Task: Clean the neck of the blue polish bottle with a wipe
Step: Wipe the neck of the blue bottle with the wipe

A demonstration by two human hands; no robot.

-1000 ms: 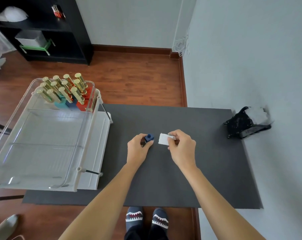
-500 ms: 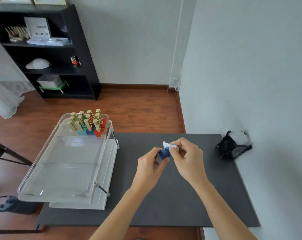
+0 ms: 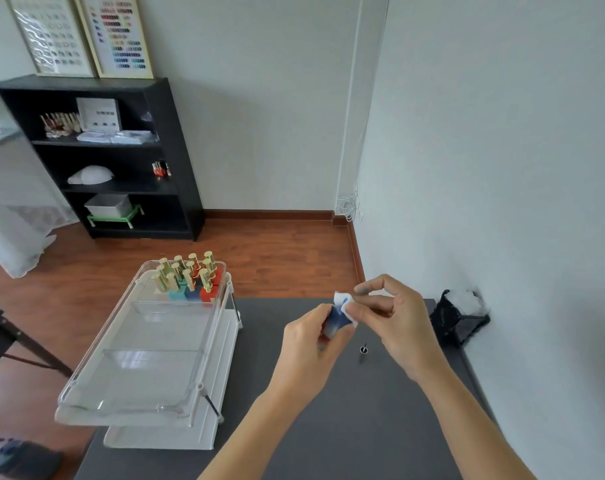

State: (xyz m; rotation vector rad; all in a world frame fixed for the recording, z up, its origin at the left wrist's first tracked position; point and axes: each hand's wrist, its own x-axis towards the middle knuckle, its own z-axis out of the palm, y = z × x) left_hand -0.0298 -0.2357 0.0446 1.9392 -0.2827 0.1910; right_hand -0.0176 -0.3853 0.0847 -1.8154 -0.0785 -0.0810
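Note:
My left hand (image 3: 308, 344) grips the small blue polish bottle (image 3: 335, 319) and holds it tilted above the dark table mat (image 3: 329, 427). My right hand (image 3: 394, 318) pinches a white wipe (image 3: 344, 306) against the top of the bottle, where a blue smear shows on the wipe. The bottle's neck is hidden under the wipe and my fingers. The bottle's cap with its brush (image 3: 363, 350) lies on the mat just below my right hand.
A clear two-tier tray (image 3: 128, 393) stands at the mat's left edge, with several gold-capped polish bottles (image 3: 186, 275) at its far end. A black holder with white wipes (image 3: 458, 315) sits at the right by the wall. A black shelf (image 3: 176, 161) stands beyond.
The bottle has been lifted off the mat and the wipe brought onto its top. The camera has tilted up, so more of the room and the cap on the mat show.

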